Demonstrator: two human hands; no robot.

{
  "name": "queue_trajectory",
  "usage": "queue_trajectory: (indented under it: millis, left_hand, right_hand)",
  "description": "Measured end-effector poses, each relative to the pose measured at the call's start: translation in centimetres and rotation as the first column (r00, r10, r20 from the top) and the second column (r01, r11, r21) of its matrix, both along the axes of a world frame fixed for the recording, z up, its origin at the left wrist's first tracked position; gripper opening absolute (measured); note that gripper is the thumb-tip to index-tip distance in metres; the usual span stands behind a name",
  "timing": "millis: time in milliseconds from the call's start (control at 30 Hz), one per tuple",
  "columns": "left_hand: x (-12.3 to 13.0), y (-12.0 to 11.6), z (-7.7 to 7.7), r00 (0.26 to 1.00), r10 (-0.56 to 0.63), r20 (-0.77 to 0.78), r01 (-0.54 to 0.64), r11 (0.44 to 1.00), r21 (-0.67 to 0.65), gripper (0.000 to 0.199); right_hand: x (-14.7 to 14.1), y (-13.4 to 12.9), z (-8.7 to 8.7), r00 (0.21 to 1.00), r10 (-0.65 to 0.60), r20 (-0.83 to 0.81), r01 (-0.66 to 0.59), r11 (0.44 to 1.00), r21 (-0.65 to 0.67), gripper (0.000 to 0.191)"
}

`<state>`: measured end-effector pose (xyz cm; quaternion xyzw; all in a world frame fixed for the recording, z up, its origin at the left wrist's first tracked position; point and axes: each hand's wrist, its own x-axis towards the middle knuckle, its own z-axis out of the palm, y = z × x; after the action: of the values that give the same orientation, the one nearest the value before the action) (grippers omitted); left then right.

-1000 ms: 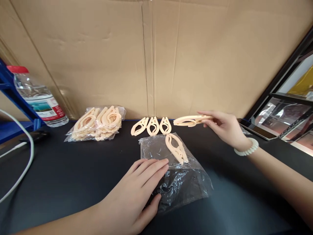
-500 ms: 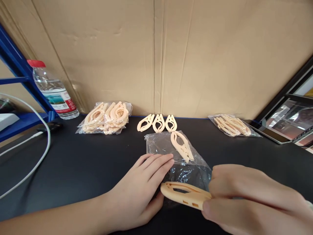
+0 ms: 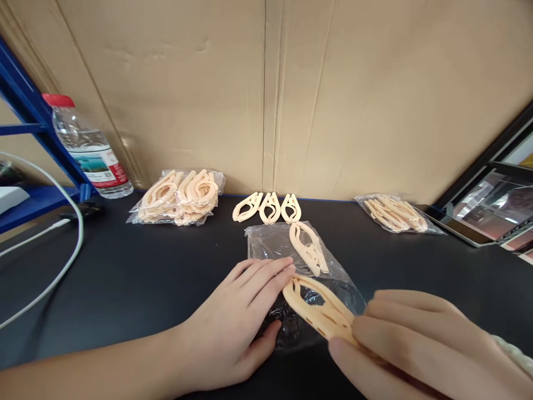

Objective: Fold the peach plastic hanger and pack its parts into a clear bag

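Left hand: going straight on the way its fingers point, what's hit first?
Probably the loose hanger on or in the plastic bag; the held hanger is close too, depth unclear.

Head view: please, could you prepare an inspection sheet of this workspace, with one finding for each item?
Surface: black tabletop.
Job's things: one held folding hanger; a second hanger at the clear plastic bag, inside or on top unclear; row of three hangers beyond; left bagged hangers; right bagged hangers.
Clutter: red-capped bottle; flat dark-screened device.
Hands: left hand spread on the bag; right hand grips the held folding hanger.
Cables: white cable curves at left.
Surroundings: cardboard wall behind; blue frame left; black-framed rack right.
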<state>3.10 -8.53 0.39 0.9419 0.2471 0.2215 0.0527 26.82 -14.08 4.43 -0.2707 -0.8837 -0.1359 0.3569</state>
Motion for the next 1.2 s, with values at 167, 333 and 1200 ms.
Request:
queue_trajectory:
  millis: [167,333,1200]
  left_hand:
    - [0.1,-0.1,0.0,1.000,-0.003,0.015,0.003,1.000,0.012,0.072]
    - [0.0,-0.1,0.0,1.000,-0.023,0.015,0.023,1.000,0.012,0.071]
    - [-0.3,0.1,-0.4,0.996,-0.062,-0.060,0.062,0.998,-0.001,0.067]
  right_hand:
    - [-1.4,1.7,-0.6,0.953,0.087,0.291,-0.102,0.994,0.039,0.033]
    - [-2.2,2.3,-2.9,0.926,0.048,0.374,-0.040,0.999,-0.028,0.028]
    - [-2.3,2.9,-3.7,0.919,0.056,0.391,0.142,0.876,-0.460,0.084]
